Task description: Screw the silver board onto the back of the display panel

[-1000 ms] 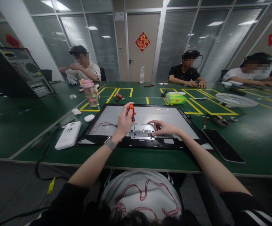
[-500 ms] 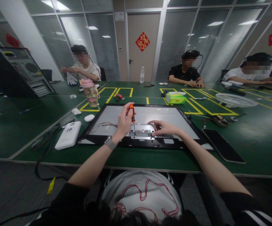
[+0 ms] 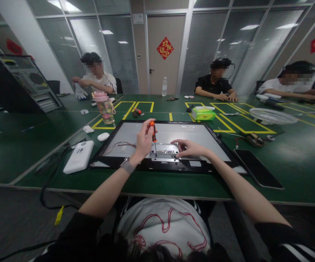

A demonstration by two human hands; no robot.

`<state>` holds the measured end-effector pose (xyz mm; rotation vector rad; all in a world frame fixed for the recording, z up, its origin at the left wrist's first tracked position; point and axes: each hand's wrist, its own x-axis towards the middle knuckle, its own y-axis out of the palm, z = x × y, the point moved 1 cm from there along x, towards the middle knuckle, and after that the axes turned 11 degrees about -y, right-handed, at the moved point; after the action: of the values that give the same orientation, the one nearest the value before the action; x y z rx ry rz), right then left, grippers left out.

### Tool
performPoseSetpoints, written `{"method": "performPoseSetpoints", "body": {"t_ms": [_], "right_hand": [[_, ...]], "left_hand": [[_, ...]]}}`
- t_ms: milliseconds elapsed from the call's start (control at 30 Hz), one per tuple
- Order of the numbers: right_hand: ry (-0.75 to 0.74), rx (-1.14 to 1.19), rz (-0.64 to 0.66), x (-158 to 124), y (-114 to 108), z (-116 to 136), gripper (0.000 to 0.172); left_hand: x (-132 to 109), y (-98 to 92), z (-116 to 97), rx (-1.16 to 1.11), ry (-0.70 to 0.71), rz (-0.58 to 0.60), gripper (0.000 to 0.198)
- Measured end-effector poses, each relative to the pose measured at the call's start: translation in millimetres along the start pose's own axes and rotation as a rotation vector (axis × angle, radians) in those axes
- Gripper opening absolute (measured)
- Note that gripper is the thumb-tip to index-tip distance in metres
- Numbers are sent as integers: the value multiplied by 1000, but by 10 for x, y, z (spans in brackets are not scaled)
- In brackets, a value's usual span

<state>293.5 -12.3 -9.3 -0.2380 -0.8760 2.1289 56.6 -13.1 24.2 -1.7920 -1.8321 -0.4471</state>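
Observation:
An orange-and-black screwdriver (image 3: 153, 131) stands nearly upright in my left hand (image 3: 144, 140), which is closed around its handle. The shaft's tip meets the left part of a silver metal bracket (image 3: 164, 158) with a narrow circuit board on it. My right hand (image 3: 189, 148) is curled at the bracket's right end, thumb against its lower corner and index finger over the top. Underneath lies a black-framed display panel (image 3: 124, 133), its grey back facing up. Thin wires (image 3: 126, 144) run across the panel left of my left hand.
A white power bank (image 3: 79, 157) and earbud case (image 3: 103, 137) sit left of the panel. Right of it lies a black phone (image 3: 258, 168). Beyond are a pink-lidded bottle (image 3: 104, 108), green tissue pack (image 3: 203, 114), round white grille (image 3: 272, 115) and computer case (image 3: 23, 85). Several people sit opposite.
My hands, the screwdriver and the panel look unmoved. Across the table, the person at left has shifted their hands and the glove slightly.

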Motion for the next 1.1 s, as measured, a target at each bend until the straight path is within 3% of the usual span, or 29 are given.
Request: {"method": "performPoseSetpoints", "body": {"t_ms": [1100], "right_hand": [[-1, -14, 11, -3, -8, 17, 76]], "left_hand": [[2, 2, 12, -4, -11, 3, 29]]}}
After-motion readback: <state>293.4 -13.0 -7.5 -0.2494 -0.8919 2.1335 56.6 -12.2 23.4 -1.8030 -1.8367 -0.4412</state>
